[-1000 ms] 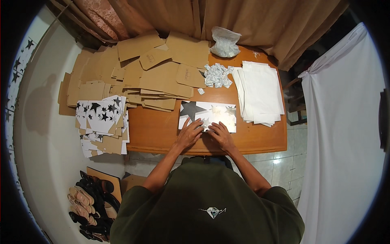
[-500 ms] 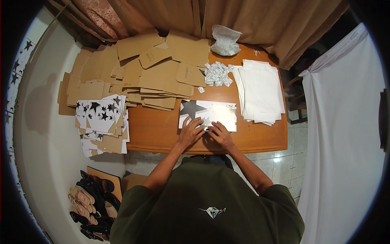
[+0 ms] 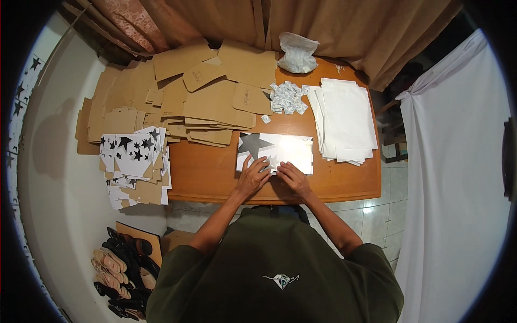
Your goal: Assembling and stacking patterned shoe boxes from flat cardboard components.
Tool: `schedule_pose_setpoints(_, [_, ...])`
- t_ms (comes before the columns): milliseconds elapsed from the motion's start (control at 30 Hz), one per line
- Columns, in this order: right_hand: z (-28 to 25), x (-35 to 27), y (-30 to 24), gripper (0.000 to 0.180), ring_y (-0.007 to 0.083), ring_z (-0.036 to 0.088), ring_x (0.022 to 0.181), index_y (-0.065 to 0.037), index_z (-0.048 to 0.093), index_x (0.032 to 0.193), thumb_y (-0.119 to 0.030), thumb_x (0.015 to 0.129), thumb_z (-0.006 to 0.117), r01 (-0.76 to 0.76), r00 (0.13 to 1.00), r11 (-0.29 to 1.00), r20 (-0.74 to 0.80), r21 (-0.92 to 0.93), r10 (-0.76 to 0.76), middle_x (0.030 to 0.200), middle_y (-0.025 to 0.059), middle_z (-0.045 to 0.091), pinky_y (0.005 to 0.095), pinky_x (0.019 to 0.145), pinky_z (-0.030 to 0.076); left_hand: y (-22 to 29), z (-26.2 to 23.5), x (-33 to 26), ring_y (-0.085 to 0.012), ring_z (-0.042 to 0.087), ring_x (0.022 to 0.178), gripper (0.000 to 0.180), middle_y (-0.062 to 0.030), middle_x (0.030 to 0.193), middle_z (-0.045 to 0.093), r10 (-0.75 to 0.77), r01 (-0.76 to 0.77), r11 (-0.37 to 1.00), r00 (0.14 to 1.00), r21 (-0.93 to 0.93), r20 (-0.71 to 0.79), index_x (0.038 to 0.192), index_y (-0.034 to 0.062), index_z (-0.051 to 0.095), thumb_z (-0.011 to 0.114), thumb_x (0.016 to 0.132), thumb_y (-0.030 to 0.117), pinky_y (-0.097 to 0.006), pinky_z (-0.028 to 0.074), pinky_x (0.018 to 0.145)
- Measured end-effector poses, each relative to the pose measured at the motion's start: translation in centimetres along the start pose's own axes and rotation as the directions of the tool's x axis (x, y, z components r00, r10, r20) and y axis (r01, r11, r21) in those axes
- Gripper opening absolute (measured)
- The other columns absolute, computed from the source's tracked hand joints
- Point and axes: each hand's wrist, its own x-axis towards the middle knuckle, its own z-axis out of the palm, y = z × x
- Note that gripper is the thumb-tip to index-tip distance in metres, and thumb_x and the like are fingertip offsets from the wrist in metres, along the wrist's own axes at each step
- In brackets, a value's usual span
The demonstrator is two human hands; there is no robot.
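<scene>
The wooden counter (image 3: 215,172) fills the middle of the view, its far left half buried under overlapping brown cardboard blanks (image 3: 183,91). At its left edge hangs a stack of white sheets printed with black stars (image 3: 134,156); at the right lies a pile of plain white paper (image 3: 347,118), with a heap of small white sachets (image 3: 287,98) and a clear plastic bag (image 3: 298,53) behind.

Straight ahead of the person, near the counter's front edge, lies a flat white star-printed box (image 3: 276,152), long axis running left to right. It sits just beyond both hands, which press on its near edge from the body side. The left hand (image 3: 253,176) lies flat with fingers spread on the left half, below the big dark star; the right hand (image 3: 293,177) rests palm down at the middle of the near edge. Neither is clenched or gripping; both simply bear down. The two are about equally near, with the box's right half reaching past the right hand.
</scene>
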Motion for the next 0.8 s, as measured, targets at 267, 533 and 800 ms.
schedule_pose_setpoints(267, [0.5, 0.4, -0.2, 0.022, 0.0300, 0.068, 0.114, 0.002, 0.070, 0.103, -0.004, 0.082, 0.074, -0.101, 0.990, 0.989, -0.091, 0.112, 0.111, 0.113, 0.0134, 0.071, 0.0436, 0.102, 0.055, -0.4, 0.2, -0.1, -0.0231, 0.060, 0.126, 0.014, -0.0051, 0.116, 0.070, 0.011, -0.011, 1.000, 1.000, -0.005, -0.001, 0.098, 0.0095, 0.075, 0.078, 0.086, 0.016, -0.057, 0.029, 0.116])
schedule_pose_setpoints(533, [0.8, 0.6, -0.4, 0.017, 0.0280, 0.072, 0.106, 0.002, 0.071, 0.099, -0.003, 0.084, 0.078, -0.091, 0.988, 0.995, -0.123, 0.045, 0.095, 0.102, 0.0121, 0.074, 0.0410, 0.097, 0.059, -0.3, 0.2, -0.1, -0.0234, 0.060, 0.125, 0.012, -0.0056, 0.114, 0.071, 0.023, -0.023, 1.000, 0.999, -0.009, -0.031, 0.096, 0.0087, 0.074, 0.077, 0.087, 0.015, -0.059, 0.029, 0.115])
schedule_pose_setpoints(800, [1.0, 0.8, -1.0, 0.015, 0.0289, 0.072, 0.102, 0.004, 0.070, 0.099, -0.003, 0.086, 0.075, -0.130, 0.984, 0.991, -0.124, 0.018, 0.131, 0.102, 0.0125, 0.073, 0.0413, 0.097, 0.058, -0.1, 0.5, -0.2, -0.0229, 0.062, 0.122, 0.013, -0.0052, 0.115, 0.071, 0.011, -0.011, 1.000, 0.999, 0.005, -0.043, 0.097, 0.0081, 0.073, 0.077, 0.086, 0.013, -0.060, 0.030, 0.114])
